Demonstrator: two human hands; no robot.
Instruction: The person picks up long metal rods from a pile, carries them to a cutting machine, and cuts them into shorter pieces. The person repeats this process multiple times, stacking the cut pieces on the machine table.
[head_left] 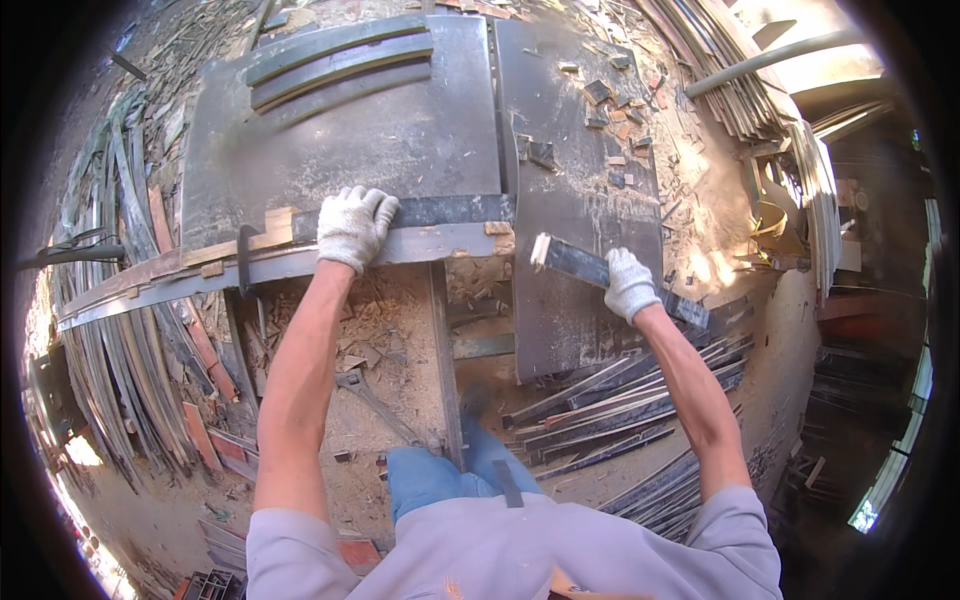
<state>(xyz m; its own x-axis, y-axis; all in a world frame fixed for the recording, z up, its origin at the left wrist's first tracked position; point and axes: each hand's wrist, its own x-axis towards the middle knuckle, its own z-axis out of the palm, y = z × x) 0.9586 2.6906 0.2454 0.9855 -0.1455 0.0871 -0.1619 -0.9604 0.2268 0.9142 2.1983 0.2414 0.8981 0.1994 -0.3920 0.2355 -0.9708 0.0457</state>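
My left hand (355,228), in a whitish knit glove, lies over a dark-faced wooden strip (455,209) along the near edge of the work table. Its fingers curl over the strip, beside a long grey rail (410,243). Out to the right, my right hand (630,285), gloved the same way, is closed around a shorter dark wooden piece (578,264). That piece is held slanting above the table's right panel, its pale, splintered end toward the left. The fingers' undersides are hidden on both hands.
Several dark strips (340,62) lie at the table's far left. Small offcuts (598,92) are scattered at the far right. A dark clamp (244,258) grips the rail's left part. Long slats (620,400) are piled below right, and a wrench-like tool (375,405) lies below the rail.
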